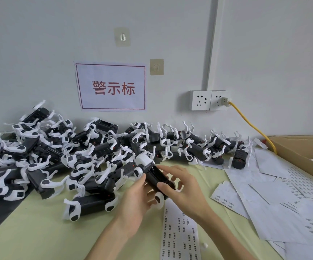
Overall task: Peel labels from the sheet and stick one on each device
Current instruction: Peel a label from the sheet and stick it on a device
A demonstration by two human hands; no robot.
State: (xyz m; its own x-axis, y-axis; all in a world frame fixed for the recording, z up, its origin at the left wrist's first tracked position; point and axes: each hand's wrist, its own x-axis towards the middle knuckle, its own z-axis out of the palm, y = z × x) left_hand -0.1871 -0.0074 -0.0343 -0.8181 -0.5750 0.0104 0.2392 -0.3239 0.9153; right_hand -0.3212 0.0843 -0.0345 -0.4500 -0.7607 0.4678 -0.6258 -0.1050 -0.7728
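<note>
1. Head view: the left hand (136, 197) grips a black-and-white device (154, 175) from below, its thumb curled up against the device's left side, lifted just above the table (39, 231).
2. The right hand (182, 186) comes over the same device from the right, thumb pressed on the near end of the black body and fingers curved round its far side (whether a label sits under the thumb cannot be told).
3. The held device has a long black body, a white cap at the far end and white rounded side pieces with black oval insets; one such piece shows below the right thumb.
4. Directly under the wrists, nearer the person, lies the label sheet (180, 233), a narrow white strip with rows of small dark printed labels.
5. Beyond and left of the hands a heap of like devices (67, 152) spreads along the wall, thin white arms sticking out.
6. Right of the right hand lie loose white sheets (264, 209), some showing rows of emptied label spots, and past them a cardboard box (302, 147).
7. On the wall above the hands: a sign (112, 87) with red characters, and a socket (210, 100) with a yellow cable (253, 126).
</note>
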